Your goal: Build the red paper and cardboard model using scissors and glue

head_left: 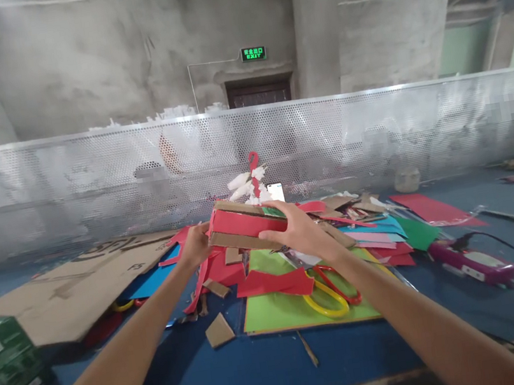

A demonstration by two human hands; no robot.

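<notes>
Both hands hold a small cardboard box [245, 222] with red paper on its side, raised and slightly tilted above the table. My left hand [196, 245] is closed at its left end, some of its fingers hidden behind the box. On the right end my right hand [298, 228] grips with the thumb along the near lower edge and the fingers over the top. A green patch shows beside those fingers. Below lie a folded red paper strip [275, 282], green paper sheets [268, 313] and scissors with yellow and red handles [326, 301].
A large flattened cardboard [73, 287] and a green carton [9, 358] lie left. Coloured paper sheets [376, 232] and a purple corded tool [473, 263] are on the right. Behind stand a phone [276, 193], white flowers [243, 187] and a perforated metal screen [91, 178].
</notes>
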